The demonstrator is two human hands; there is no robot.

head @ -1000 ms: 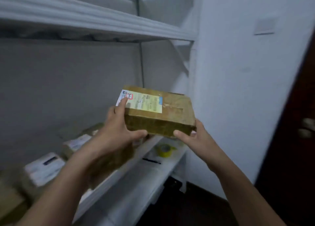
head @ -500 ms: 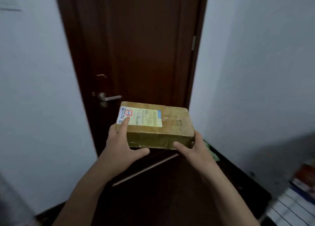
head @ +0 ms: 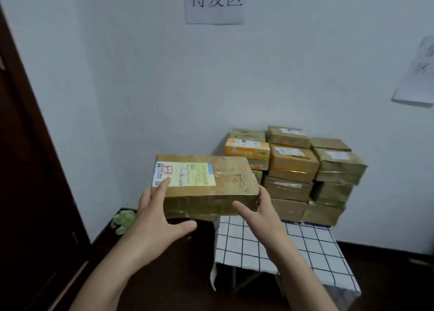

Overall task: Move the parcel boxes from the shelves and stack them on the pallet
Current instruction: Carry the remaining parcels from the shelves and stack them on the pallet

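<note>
I carry a flat brown parcel box (head: 225,184) wrapped in tape, with a white and yellow label on its top left. My left hand (head: 155,214) grips its left end, forefinger lying on the label and thumb underneath. My right hand (head: 260,214) grips its right near corner, thumb along the front face. The box is level in the air, left of and in front of a stack of several taped parcel boxes (head: 296,170). That stack stands at the back of a low platform covered with a white checked cloth (head: 305,245), against the wall.
A dark wooden door (head: 30,193) fills the left edge. A paper sign with characters (head: 215,2) hangs on the white wall above, and another sheet (head: 418,76) hangs at the right. A small green object (head: 123,219) lies on the dark floor by the corner.
My view has swung right from the shelves, past the door, to the corner with the stack. The parcel stays in both hands, held the same way.
</note>
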